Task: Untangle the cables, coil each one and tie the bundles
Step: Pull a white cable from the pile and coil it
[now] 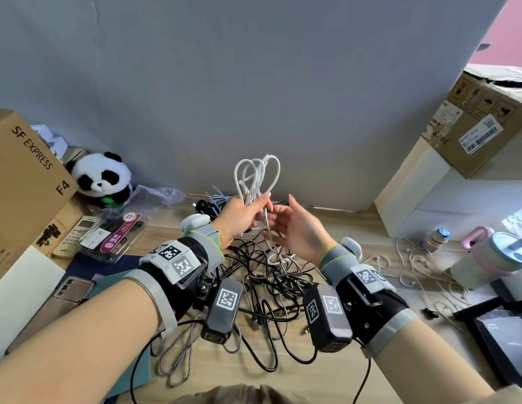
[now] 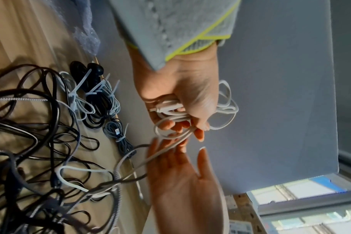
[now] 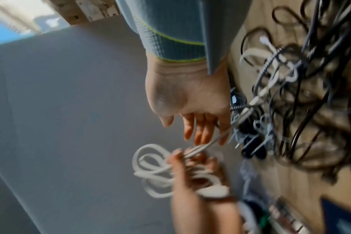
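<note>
My left hand is raised above the desk and grips a white cable gathered into several loops that stand up from the fist. In the left wrist view the left hand has its fingers curled round the white cable. The cable's tail drops down into a tangle of black, grey and braided cables on the wooden desk. My right hand is just beside the left, fingers straight, and the tail runs along its fingers. Tied bundles lie at the back.
An SF Express box, a toy panda, a remote control and a phone are on the left. On the right are a cardboard box, a small bottle, a pink cup and a loose thin white cable.
</note>
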`<state>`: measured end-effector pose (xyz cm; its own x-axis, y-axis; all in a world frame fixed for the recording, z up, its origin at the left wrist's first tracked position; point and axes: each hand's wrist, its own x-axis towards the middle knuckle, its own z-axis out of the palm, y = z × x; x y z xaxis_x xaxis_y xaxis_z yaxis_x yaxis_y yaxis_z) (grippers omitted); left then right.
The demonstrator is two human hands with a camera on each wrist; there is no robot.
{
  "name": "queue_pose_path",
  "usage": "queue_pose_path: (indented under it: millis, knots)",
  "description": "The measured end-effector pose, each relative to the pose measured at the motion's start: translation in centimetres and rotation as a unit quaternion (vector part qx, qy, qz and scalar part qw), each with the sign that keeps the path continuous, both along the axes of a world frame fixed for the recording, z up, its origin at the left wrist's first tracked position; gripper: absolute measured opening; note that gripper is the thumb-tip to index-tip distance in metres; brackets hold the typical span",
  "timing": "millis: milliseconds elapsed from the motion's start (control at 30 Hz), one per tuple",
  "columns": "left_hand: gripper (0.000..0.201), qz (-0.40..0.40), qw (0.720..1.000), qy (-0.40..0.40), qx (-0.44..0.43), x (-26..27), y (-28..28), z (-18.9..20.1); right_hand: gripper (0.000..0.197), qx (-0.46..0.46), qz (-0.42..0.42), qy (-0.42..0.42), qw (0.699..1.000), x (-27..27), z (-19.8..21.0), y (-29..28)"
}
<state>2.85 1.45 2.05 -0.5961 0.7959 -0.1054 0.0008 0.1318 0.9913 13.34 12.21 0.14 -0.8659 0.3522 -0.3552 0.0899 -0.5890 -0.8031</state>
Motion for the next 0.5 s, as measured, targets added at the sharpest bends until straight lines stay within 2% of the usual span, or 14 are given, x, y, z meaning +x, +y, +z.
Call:
queue_pose_path:
  millis: [67, 133, 200, 267, 367, 433, 500]
  knots:
    - [0.034, 0.021, 1.0, -0.001, 0.022, -0.6, 0.2, 0.4, 0.052, 0.094, 0.058, -0.061, 0.992, 0.4, -1.2, -0.1]
    - [0.033, 0.027, 0.996, -0.062, 0.065, -1.1, 0.3, 1.3, 0.058, 0.199, 0.115, -0.115, 0.966, 0.8, -2.0, -0.1]
    - [0.033, 0.018, 0.986, -0.122, 0.108, -1.7, 0.2, 2.1, 0.06, 0.252, 0.159, -0.153, 0.942, 1.2, -2.6, 0.1]
    - [0.034, 0.028, 0.979, -0.15, 0.132, -2.3, 0.0, 2.5, 0.051, 0.26, 0.16, -0.179, 0.935, 1.9, -3.2, 0.6]
    - [0.036, 0.071, 0.976, -0.152, 0.138, -3.7, -0.7, 2.4, 0.046, 0.248, 0.118, -0.169, 0.947, 3.2, -4.0, 2.0]
    - [0.035, 0.071, 0.98, -0.151, 0.112, -4.5, -1.4, 1.9, 0.043, 0.223, 0.067, -0.139, 0.963, 3.7, -3.8, 2.8]
    - [0.033, 0.043, 0.989, -0.13, 0.051, -4.5, -2.0, 0.8, 0.037, 0.163, 0.028, -0.087, 0.982, 3.7, -3.1, 3.4]
